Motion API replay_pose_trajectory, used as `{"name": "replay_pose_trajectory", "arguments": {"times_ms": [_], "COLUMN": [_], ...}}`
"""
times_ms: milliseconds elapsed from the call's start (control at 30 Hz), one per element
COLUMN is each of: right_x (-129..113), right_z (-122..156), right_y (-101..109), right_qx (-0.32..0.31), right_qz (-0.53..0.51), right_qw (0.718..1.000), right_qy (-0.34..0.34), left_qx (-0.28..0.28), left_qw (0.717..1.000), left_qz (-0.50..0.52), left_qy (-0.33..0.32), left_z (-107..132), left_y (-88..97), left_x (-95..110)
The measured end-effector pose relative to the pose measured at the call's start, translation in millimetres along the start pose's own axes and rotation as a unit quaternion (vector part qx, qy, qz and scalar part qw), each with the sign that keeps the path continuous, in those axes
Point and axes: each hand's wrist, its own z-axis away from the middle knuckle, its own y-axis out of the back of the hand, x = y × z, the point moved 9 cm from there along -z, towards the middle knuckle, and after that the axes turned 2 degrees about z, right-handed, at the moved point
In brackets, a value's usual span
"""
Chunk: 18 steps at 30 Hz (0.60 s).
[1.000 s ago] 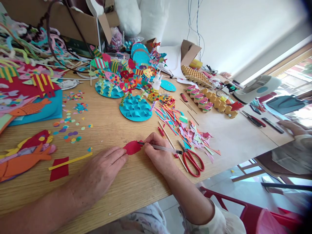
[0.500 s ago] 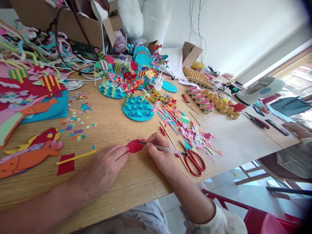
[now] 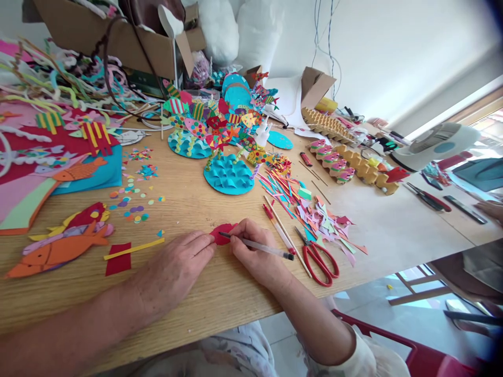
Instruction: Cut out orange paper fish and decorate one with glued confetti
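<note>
On the wooden table lies a small red paper cutout (image 3: 220, 234), fish-like in shape, with part of it hidden by my fingers. My left hand (image 3: 183, 264) rests palm down, its fingers together, holding the cutout's left end against the table. My right hand (image 3: 257, 256) grips a clear-barrelled pen (image 3: 271, 249), whose dark tip touches the red paper. To the right lie a red pen (image 3: 280, 230), a thin wooden stick (image 3: 288, 238) and red-handled scissors (image 3: 320, 262). A yellow strip (image 3: 135, 248) crosses a red paper square (image 3: 118, 264) left of my left hand.
Orange paper fish (image 3: 58, 250) and paper dots (image 3: 131, 201) lie at left. Blue wavy discs (image 3: 228, 175) bearing decorated fish stand behind my hands. Paper scraps (image 3: 322, 217) and egg-carton strips (image 3: 363, 167) spread rightward. Another person's hand (image 3: 491, 209) shows at the far right edge.
The whole view has shifted slightly, so things appear farther right. My right hand's pen tip has moved a little left across the red cutout; my left hand still holds its end.
</note>
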Motion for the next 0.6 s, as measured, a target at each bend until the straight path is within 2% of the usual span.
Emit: {"name": "replay_pose_trajectory", "arguments": {"times_ms": [367, 600], "right_x": [-1.4, -1.2], "right_z": [0.1, 1.0], "right_y": [-0.4, -0.5], "right_qx": [-0.001, -0.007], "right_qz": [0.017, 0.015], "right_qw": [1.0, 1.0], "right_qy": [0.014, 0.022], "left_qx": [-0.017, 0.007], "left_qw": [1.0, 1.0], "left_qz": [0.021, -0.003], "left_qy": [0.007, -0.001], "left_z": [-0.4, -1.5], "left_y": [-0.2, 2.5], "left_x": [-1.1, 0.1]}}
